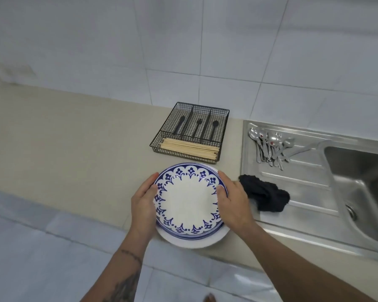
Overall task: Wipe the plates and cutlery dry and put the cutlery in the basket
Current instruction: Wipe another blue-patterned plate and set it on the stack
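Observation:
A white plate with a blue flower border (pixel 188 199) sits on top of a plain white plate (pixel 194 243) at the counter's front edge. My left hand (pixel 143 201) grips the patterned plate's left rim and my right hand (pixel 232 199) grips its right rim, thumbs on top. A black cloth (pixel 265 192) lies crumpled just right of my right hand, on the sink's draining board. Several steel spoons and forks (pixel 270 147) lie in a heap farther back on the board. The black wire basket (pixel 191 132) stands behind the plates.
The basket holds wooden chopsticks (pixel 190 148) in its front compartment and black cutlery in three rear compartments. A steel sink basin (pixel 362 184) drops away at the right. The beige counter (pixel 74 149) stretches left, with a tiled wall behind it.

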{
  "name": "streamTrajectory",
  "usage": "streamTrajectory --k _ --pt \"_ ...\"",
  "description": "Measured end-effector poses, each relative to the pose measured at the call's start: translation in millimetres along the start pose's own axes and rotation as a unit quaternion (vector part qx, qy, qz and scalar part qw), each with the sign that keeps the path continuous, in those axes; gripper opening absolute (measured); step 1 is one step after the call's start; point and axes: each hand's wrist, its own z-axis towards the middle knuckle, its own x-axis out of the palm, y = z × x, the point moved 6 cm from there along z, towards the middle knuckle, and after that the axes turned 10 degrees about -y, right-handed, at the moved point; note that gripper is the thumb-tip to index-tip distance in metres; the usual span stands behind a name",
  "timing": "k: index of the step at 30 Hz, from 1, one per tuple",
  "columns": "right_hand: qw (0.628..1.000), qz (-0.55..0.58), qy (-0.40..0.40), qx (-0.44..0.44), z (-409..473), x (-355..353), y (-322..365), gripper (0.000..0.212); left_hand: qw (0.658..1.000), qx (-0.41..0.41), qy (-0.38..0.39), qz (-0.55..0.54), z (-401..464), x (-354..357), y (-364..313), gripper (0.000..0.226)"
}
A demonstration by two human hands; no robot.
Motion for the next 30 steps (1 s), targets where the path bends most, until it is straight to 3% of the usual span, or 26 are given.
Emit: streamTrajectory --k 13,21,30 --pt "0.999 0.042 -0.001 -0.007 -47 52 106 0.045 0.998 0.049 -0.011 0.023 21 -97 -86 0.032" --pt "0.998 0.064 -0.028 0.005 2 152 177 0.044 0.997 0.068 0.0 0.035 153 -133 -135 0.032" --pt "0.992 0.073 -0.077 0.067 98 256 220 0.043 0.994 0.055 0.062 0.068 318 -110 -173 0.032"
